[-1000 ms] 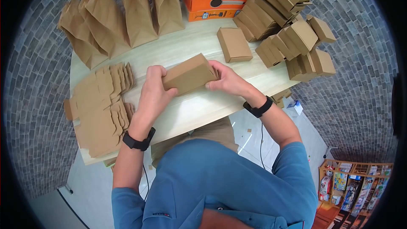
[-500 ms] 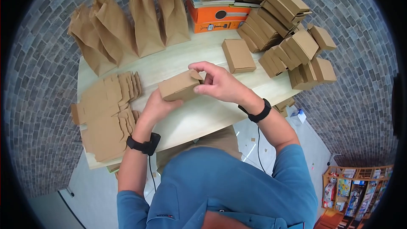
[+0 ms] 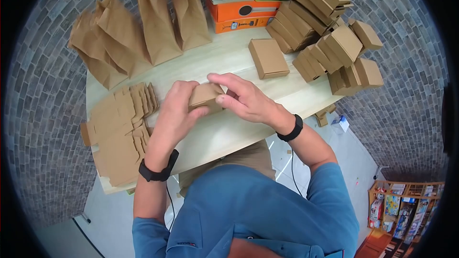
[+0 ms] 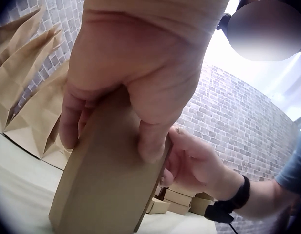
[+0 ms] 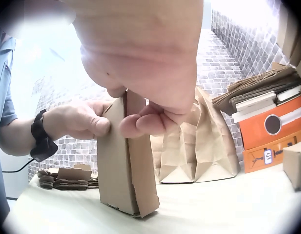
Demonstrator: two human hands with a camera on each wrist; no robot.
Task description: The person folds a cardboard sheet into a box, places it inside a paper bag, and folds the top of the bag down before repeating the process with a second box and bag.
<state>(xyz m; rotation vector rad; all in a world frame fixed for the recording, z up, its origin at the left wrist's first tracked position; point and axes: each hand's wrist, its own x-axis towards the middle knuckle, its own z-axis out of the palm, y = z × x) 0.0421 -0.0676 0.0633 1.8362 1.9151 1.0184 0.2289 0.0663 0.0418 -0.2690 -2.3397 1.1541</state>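
Mid-frame, left hand [image 3: 174, 112] grips a carton [image 3: 204, 95], right hand [image 3: 249, 102] pinches its end, closure seemingly unfinished; folded boxes [image 3: 346, 42] upper right, unfolded blanks [image 3: 117, 155] at left.

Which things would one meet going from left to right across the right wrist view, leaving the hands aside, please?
Flattened cardboard pieces → upright carton → brown paper bags → orange boxes.
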